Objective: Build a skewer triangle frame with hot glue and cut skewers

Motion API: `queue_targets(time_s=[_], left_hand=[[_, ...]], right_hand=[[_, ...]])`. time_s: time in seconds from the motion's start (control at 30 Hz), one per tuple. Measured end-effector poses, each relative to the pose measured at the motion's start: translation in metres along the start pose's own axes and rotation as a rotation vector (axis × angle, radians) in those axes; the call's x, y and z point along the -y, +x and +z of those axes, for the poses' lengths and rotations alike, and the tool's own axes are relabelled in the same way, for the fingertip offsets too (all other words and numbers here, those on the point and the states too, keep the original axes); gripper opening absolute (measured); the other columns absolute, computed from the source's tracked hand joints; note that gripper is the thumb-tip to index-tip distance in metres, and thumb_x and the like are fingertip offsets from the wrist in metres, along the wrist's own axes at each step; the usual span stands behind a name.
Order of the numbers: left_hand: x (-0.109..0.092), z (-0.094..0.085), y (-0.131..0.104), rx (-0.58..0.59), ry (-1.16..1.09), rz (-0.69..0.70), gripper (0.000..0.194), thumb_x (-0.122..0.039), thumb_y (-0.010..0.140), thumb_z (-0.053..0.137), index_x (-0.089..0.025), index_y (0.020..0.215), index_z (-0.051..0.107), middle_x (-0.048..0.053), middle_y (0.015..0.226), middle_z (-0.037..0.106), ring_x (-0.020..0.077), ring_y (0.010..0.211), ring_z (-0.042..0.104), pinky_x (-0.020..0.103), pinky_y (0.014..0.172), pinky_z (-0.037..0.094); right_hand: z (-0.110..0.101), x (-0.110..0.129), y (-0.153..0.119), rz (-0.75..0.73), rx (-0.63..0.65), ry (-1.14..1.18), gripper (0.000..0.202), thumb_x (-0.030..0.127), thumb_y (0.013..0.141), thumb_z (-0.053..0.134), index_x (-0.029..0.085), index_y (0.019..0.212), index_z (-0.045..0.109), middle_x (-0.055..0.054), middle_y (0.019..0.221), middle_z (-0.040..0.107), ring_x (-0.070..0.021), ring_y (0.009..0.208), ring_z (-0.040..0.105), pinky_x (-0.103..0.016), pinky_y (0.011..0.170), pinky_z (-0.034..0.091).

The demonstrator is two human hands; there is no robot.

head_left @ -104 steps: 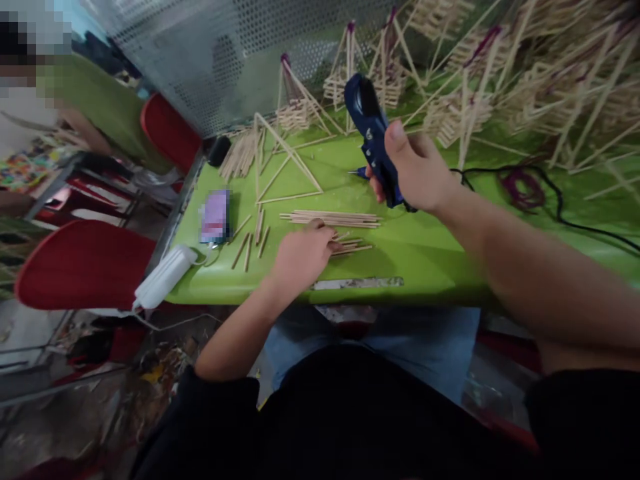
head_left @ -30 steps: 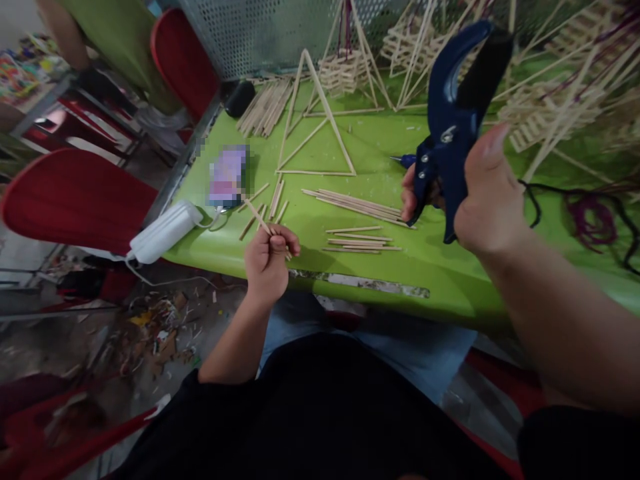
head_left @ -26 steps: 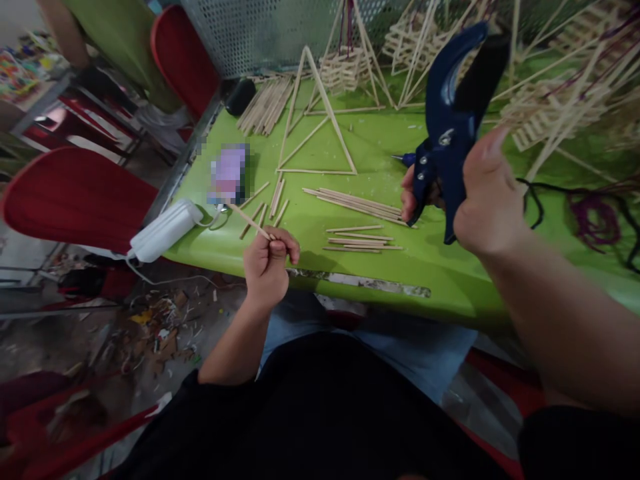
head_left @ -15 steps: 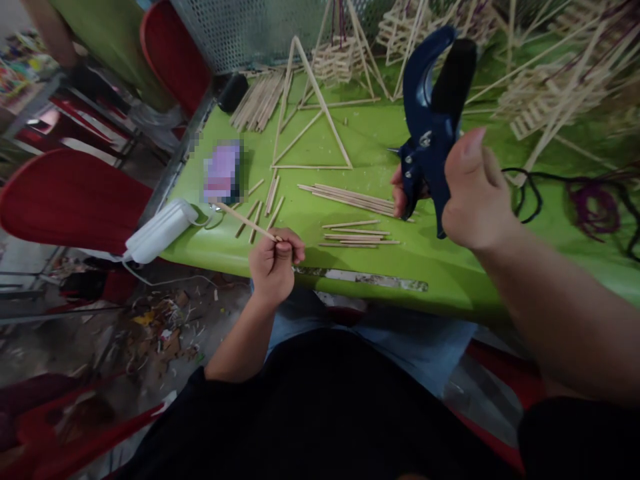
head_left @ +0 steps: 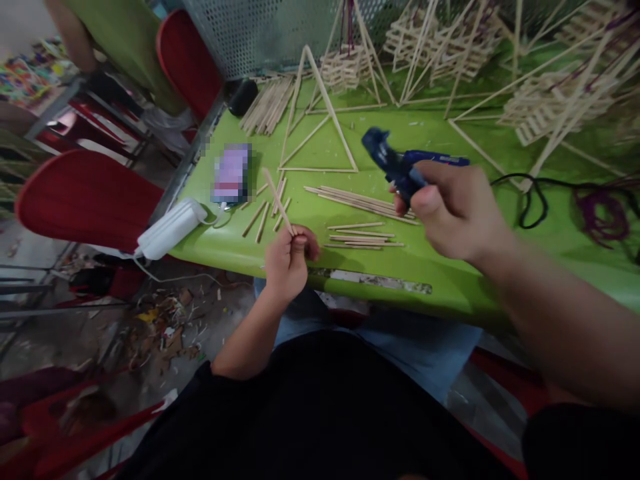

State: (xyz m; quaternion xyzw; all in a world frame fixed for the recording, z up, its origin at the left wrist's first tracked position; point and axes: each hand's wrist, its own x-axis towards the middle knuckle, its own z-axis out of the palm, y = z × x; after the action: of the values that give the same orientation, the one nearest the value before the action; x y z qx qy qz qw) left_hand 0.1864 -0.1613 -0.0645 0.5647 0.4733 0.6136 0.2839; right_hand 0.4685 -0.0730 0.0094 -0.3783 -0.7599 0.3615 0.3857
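Note:
My left hand (head_left: 289, 262) pinches a thin wooden stick (head_left: 277, 199) at its lower end, near the front edge of the green table (head_left: 450, 267); the stick points up and to the left. My right hand (head_left: 457, 210) grips a dark blue glue gun (head_left: 400, 163), laid over sideways with its nozzle toward the left, above a row of long sticks (head_left: 360, 200). A small pile of shorter sticks (head_left: 360, 238) lies between my hands. A stick triangle (head_left: 317, 127) stands behind them.
A blurred purple object (head_left: 231, 172) and a white power adapter (head_left: 170, 229) sit at the table's left end. Several stick structures (head_left: 550, 100) crowd the back right. A black cord (head_left: 535, 200) trails right. Red chairs (head_left: 85, 200) stand to the left, and a bundle of sticks (head_left: 265, 103) lies at the back.
My right hand has swung the glue gun down from upright to lying sideways, nozzle toward the left. My left hand picked up a stick and now holds it more upright.

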Motion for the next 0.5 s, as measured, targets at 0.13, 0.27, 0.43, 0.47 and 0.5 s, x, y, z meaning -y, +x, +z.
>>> queue_targets(time_s=[0.13, 0.27, 0.43, 0.47, 0.5], left_hand=[[-0.005, -0.002, -0.005, 0.061, -0.098, 0.011, 0.042, -0.055, 0.117, 0.070, -0.019, 0.096, 0.072, -0.003, 0.065, 0.059, 0.0082, 0.051, 0.052, 0.021, 0.051, 0.041], [-0.020, 0.002, -0.020, 0.189, -0.225, -0.060, 0.034, -0.050, 0.120, 0.065, -0.020, 0.106, 0.074, -0.004, 0.069, 0.052, 0.0092, 0.055, 0.046, 0.022, 0.054, 0.038], [-0.038, 0.004, -0.028, 0.288, -0.203, -0.083, 0.033, -0.047, 0.121, 0.061, -0.020, 0.107, 0.073, -0.002, 0.074, 0.054, 0.0090, 0.056, 0.042, 0.022, 0.051, 0.035], [-0.040, 0.003, -0.029, 0.292, -0.173, -0.080, 0.033, -0.047, 0.121, 0.061, -0.020, 0.108, 0.073, -0.001, 0.076, 0.057, 0.0098, 0.058, 0.045, 0.023, 0.052, 0.037], [-0.042, 0.002, -0.030, 0.288, -0.134, -0.081, 0.033, -0.048, 0.122, 0.060, -0.021, 0.109, 0.074, 0.000, 0.078, 0.060, 0.0109, 0.060, 0.050, 0.024, 0.054, 0.041]], right_hand=[[-0.001, 0.000, -0.001, -0.180, 0.036, -0.431, 0.085, 0.096, 0.105, 0.042, 0.020, 0.115, 0.080, -0.012, 0.085, 0.074, -0.0306, 0.076, 0.064, -0.044, 0.072, 0.039], [0.006, 0.000, -0.006, -0.170, 0.095, -0.548, 0.098, 0.102, 0.101, 0.035, 0.018, 0.121, 0.081, -0.016, 0.094, 0.081, -0.0369, 0.084, 0.072, -0.046, 0.073, 0.044], [0.013, 0.006, -0.014, -0.202, 0.134, -0.611, 0.100, 0.102, 0.101, 0.039, 0.016, 0.129, 0.082, -0.020, 0.103, 0.084, -0.0392, 0.085, 0.076, -0.046, 0.071, 0.045], [0.013, 0.007, -0.015, -0.209, 0.145, -0.619, 0.098, 0.101, 0.102, 0.041, 0.017, 0.130, 0.082, -0.020, 0.104, 0.085, -0.0392, 0.086, 0.076, -0.046, 0.070, 0.045], [0.014, 0.008, -0.016, -0.215, 0.157, -0.623, 0.096, 0.100, 0.103, 0.041, 0.017, 0.130, 0.082, -0.020, 0.105, 0.085, -0.0392, 0.086, 0.076, -0.046, 0.070, 0.045]])
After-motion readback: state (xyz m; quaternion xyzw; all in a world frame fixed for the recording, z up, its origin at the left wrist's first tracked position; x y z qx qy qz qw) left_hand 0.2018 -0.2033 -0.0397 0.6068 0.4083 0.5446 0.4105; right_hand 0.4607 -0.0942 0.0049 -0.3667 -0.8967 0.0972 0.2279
